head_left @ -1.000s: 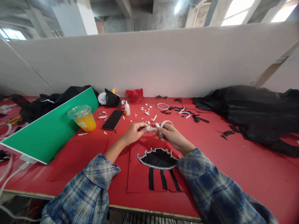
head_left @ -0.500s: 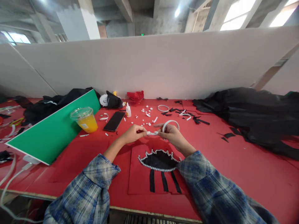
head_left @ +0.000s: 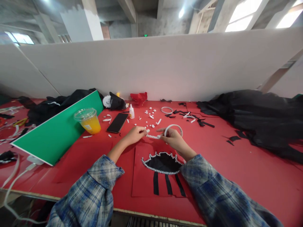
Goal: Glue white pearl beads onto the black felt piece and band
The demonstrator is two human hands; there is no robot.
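In front of me, my right hand [head_left: 174, 136] pinches one end of a short white strip [head_left: 152, 136] with small bumps along it. A roll of white tape [head_left: 182, 130] hangs around that hand's fingers. At the strip's other end is my left hand [head_left: 136, 135], thumb and forefinger closed together; whatever lies between them is too small to make out. Below both hands, a red sheet [head_left: 142, 186] bears a black lip-like shape [head_left: 162, 163] edged with silver beads. Three black strips [head_left: 168, 184] run down beneath the shape.
Small white pieces [head_left: 151, 116], a glue bottle [head_left: 132, 112] and a phone [head_left: 117, 123] lie beyond my hands. A cup of orange drink [head_left: 91, 123] stands by a green board [head_left: 63, 132] on the left. Black scraps [head_left: 205, 123] and black cloth [head_left: 255, 113] lie right.
My left fingertips have shifted slightly along the strip's left end, and more of the strip shows. My right hand keeps its grip. The whole view has moved a little.
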